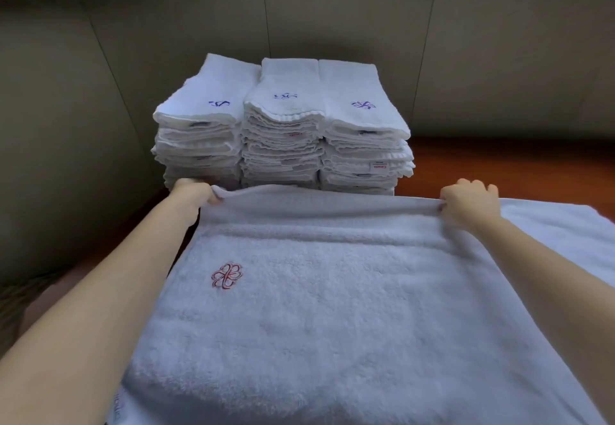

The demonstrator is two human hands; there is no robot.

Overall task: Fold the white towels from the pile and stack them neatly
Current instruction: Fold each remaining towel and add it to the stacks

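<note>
- Our left hand (pixel 196 191) pinches the far left corner of the white towel (pixel 332 308); our right hand (pixel 469 201) pinches the far right corner, fingers curled.
- The towel lies spread toward us, far edge lifted just in front of the stacks (pixel 283 131).
- It bears a red embroidered emblem (pixel 227 275); we read no letters in it.
- Three stacks of folded towels stand side by side on the wooden table (pixel 499 165), tops marked in blue-purple.
- A small red-lettered tag (pixel 379 167) is too blurred to read.
</note>
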